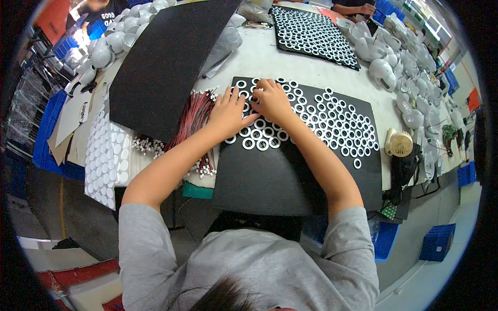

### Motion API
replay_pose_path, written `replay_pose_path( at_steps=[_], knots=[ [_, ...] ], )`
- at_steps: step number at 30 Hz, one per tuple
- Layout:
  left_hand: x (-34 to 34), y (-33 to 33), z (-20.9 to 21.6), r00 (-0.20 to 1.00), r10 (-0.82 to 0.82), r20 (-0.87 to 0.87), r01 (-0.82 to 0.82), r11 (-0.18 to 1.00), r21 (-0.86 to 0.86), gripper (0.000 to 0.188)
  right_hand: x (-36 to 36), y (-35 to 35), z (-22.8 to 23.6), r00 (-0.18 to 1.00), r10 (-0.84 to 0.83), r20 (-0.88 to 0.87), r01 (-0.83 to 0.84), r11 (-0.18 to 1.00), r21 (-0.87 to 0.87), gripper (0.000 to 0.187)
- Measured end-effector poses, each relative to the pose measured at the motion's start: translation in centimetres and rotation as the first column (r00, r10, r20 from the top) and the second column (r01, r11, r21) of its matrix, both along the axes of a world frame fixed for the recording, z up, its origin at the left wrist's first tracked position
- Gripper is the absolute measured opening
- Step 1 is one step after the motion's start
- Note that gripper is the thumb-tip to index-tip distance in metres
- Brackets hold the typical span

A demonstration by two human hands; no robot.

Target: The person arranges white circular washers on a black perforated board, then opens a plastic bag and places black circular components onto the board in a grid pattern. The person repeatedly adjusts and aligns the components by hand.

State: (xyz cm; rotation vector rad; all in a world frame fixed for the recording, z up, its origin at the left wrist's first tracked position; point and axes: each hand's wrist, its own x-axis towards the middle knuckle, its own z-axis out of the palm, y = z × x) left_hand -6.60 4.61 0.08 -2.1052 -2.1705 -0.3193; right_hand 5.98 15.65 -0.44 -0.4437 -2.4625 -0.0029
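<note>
Many white rings with dark centres (339,124) lie on a black sheet (270,181) in front of me. My left hand (227,113) rests at the left part of the ring group, its fingers stretched out and its thumb pointing right. Beside it, my right hand (274,103) reaches in among the rings at the far side, fingers bent and drawn together, the tips pointing down. What those fingertips hold is too small to make out. One ring (357,164) lies apart from the others, nearer to me on the right.
Left of the sheet lie red and black wires (193,122) with white connectors, partly under a large black board (166,62). White discs (101,166) cover a sheet farther left. Another ring-covered board (314,39) lies ahead. White housings (383,72) and a small fan (400,143) stand right.
</note>
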Motion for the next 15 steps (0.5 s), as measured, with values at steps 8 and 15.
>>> replay_pose_path(
  at_steps=[8,15],
  knots=[
    [-1.0,1.9,-1.7,0.986,0.042,0.163,-0.041,0.999,-0.004,0.080,-0.7,1.3,-0.8,0.990,-0.103,0.099,0.113,0.989,-0.095,0.044],
    [-1.3,2.6,-2.0,0.986,0.036,0.161,-0.029,0.998,-0.047,0.076,-1.4,2.0,-1.4,0.987,-0.041,0.155,0.064,0.987,-0.146,0.048]
  ],
)
